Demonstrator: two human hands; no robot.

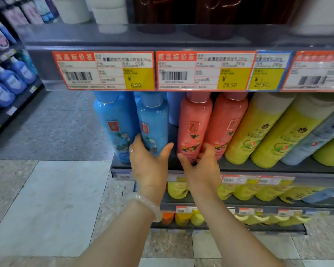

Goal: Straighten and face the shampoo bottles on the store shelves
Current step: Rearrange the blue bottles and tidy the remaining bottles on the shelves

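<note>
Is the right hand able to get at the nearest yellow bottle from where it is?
Probably yes. The right hand is on a pink plastic bottle; the yellow plastic bottle stands two places right at the open shelf front, nothing before it.

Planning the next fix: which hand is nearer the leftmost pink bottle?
Right. The right hand grips the base of the leftmost pink bottle; the left hand is left of it, on a blue bottle.

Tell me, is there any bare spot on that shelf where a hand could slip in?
One dark gap lies between the second blue bottle and the first pink bottle. Rightwards, the pink bottles and yellow bottles stand packed together.
</note>
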